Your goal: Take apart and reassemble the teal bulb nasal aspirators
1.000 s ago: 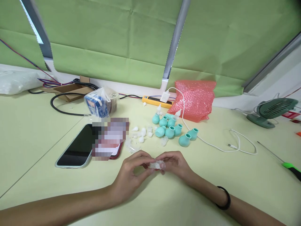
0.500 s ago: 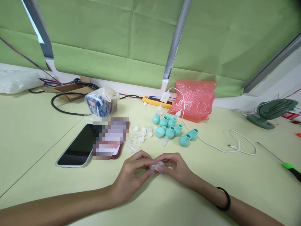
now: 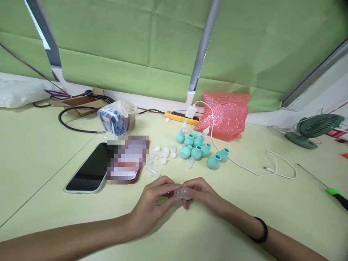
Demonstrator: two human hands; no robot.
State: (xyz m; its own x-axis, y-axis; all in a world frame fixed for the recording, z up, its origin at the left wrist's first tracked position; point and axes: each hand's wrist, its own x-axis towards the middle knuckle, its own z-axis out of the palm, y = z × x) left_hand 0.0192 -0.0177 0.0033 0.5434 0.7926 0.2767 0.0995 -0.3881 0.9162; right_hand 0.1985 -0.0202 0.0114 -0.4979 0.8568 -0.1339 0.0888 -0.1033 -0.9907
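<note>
Between my hands is a small clear plastic piece [image 3: 179, 193], short and tube-like, partly covered by fingers. My left hand [image 3: 154, 199] pinches its left end with thumb and fingertips. On its right end, the thumb and fingers of my right hand [image 3: 202, 194] are closed. Just beyond lie several small white and clear parts [image 3: 164, 154], some cone-shaped. Several turquoise rubber bulbs [image 3: 197, 152] with open necks stand or lie to the right of these. Two clear pointed tips [image 3: 206, 131] show among the rear bulbs.
Two phones, one dark-screened [image 3: 91, 168] and one in a red case [image 3: 136, 177], lie at left. A yellow power strip [image 3: 176, 116], red bubble-wrap bag [image 3: 225, 116] and wrapped blue pack [image 3: 112, 119] sit behind. At right are a white cable [image 3: 250, 173], screwdriver [image 3: 333, 192] and green fan [image 3: 315, 127].
My right thumb and fingers have shifted on the clear piece, and the piece looks slightly turned. A right fingertip now shows below it. My left hand has barely moved.
</note>
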